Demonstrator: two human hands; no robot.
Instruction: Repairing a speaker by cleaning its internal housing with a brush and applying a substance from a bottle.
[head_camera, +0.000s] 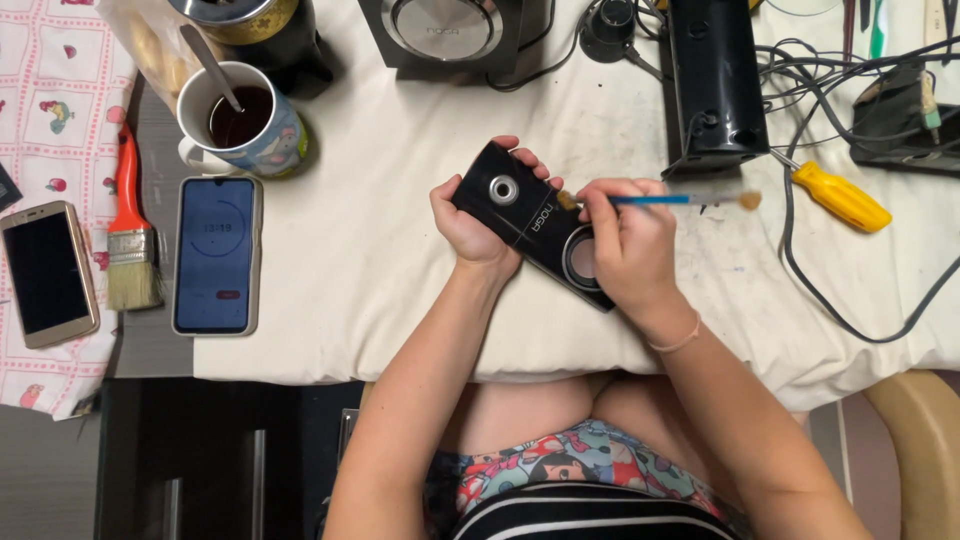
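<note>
Left hand (468, 225) grips speaker (530, 222); right hand (628, 245) pinches brush (668, 200).

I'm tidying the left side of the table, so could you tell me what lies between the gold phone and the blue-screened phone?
The head view shows an orange-handled paintbrush lying between the gold phone and the blue-screened phone.

Looking at a table under a white cloth (400, 260). Lying on the left: orange-handled paintbrush (130, 235), two phones (215, 255) (48, 272), patterned mug (240, 125) with a dark drink. Sitting far back: big speaker (445, 30), black box (715, 80). Resting right: yellow-handled screwdriver (840, 197), tangled cables (850, 70).
</note>
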